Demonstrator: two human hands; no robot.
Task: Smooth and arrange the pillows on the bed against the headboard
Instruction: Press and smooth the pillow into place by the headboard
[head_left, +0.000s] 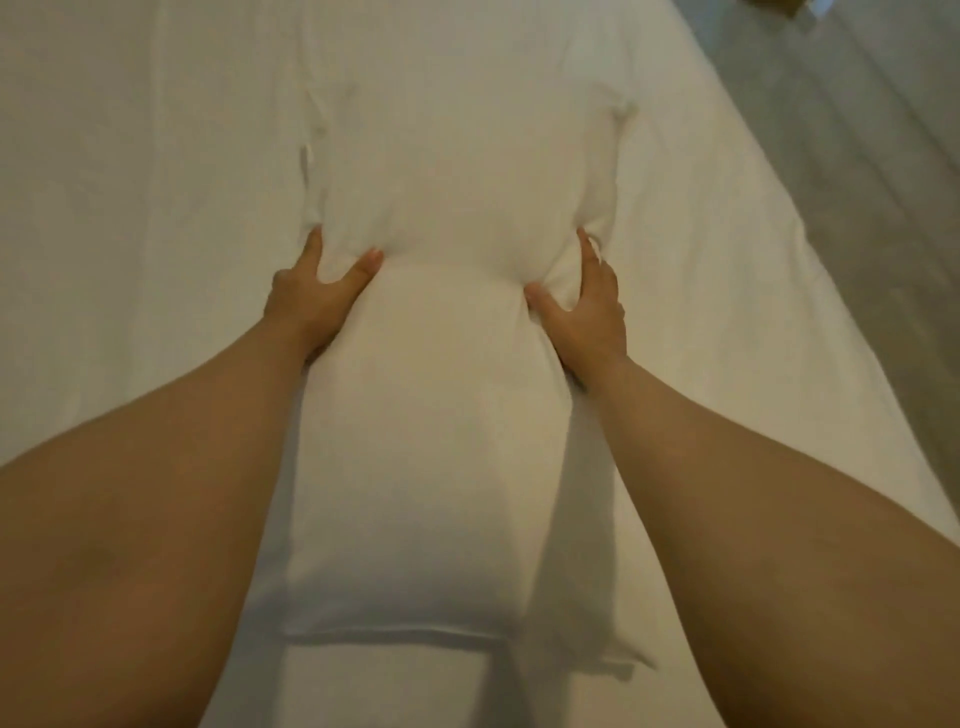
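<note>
A long white pillow (441, 415) lies lengthwise down the middle of the white bed (130, 208), its near seam close to the bottom of the view. My left hand (311, 296) squeezes its left side about halfway up, thumb pressed into the top. My right hand (587, 306) squeezes the right side at the same height, thumb also dug in. The pillow is pinched into a waist between the two hands. The far half of the pillow (467, 156) bulges beyond them. No headboard is in view.
The bed's right edge runs diagonally from top centre to lower right. Beyond it lies grey floor (857, 182). A brown object (774, 6) peeks in at the top edge. White sheet spreads wide on the left of the pillow.
</note>
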